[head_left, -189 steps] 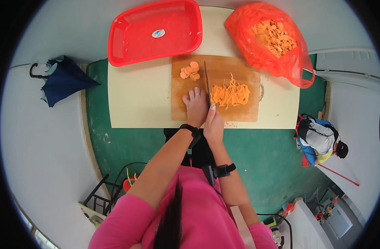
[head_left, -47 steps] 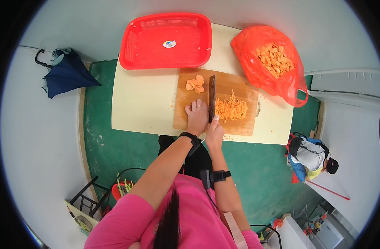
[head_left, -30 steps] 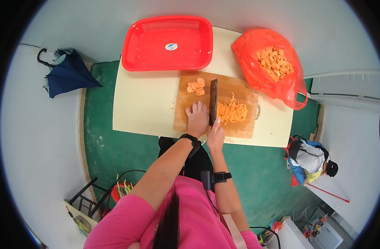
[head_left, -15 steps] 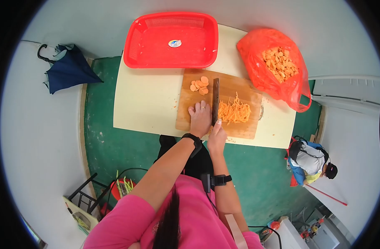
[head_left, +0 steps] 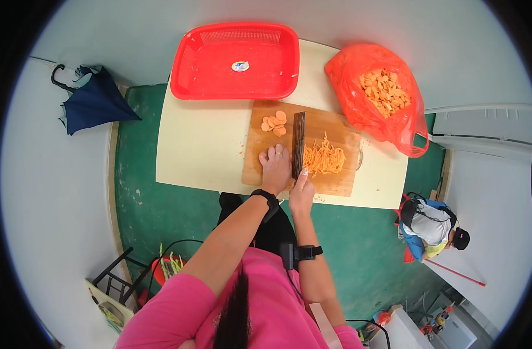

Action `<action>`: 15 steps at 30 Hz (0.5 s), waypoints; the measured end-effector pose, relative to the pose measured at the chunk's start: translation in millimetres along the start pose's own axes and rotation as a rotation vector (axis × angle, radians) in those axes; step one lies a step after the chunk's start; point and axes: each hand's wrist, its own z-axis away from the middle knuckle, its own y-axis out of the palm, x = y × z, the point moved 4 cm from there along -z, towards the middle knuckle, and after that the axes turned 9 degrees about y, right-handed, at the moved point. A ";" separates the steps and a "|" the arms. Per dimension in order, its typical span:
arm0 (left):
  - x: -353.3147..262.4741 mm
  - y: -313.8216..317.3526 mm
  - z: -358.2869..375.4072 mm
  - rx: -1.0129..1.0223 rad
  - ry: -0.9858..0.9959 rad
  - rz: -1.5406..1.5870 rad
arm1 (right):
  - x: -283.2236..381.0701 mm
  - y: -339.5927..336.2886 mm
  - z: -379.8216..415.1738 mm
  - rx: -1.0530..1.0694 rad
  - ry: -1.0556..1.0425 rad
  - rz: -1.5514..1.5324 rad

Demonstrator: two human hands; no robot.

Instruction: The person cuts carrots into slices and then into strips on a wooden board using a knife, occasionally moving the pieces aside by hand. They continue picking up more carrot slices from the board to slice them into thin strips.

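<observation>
My right hand [head_left: 302,195] is closed on the handle of a cleaver [head_left: 298,142], whose dark blade stands on edge across the wooden cutting board [head_left: 257,136]. Just left of the blade, my left hand [head_left: 276,170] presses down on the board with bent fingers close together; whatever lies under them is hidden. A heap of thin orange carrot shreds [head_left: 325,159] lies against the blade's right side. Several round carrot slices [head_left: 274,123] sit in a small pile at the board's far left, beyond my left fingers.
The board rests on a cream table [head_left: 199,145]. A red plastic basket [head_left: 237,84] stands at the back left. At the back right is a red plastic bag [head_left: 347,78] full of carrot slices. An umbrella [head_left: 97,102] leans by the left wall; another person [head_left: 431,224] is low at the right.
The whole view has shifted slightly, so table and items appear a little lower and further left. Both hands and the cleaver keep nearly the same places on the board.
</observation>
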 end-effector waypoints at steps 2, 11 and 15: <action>0.2 -0.7 -0.5 0.017 -0.012 0.022 | 0.2 0.4 -0.8 0.009 0.001 0.004; 3.7 8.5 0.4 -0.024 0.013 0.000 | -4.9 13.8 -14.4 -0.002 -0.026 0.015; 2.5 5.5 0.3 -0.059 0.035 0.027 | 3.3 6.4 -14.0 0.009 -0.032 0.008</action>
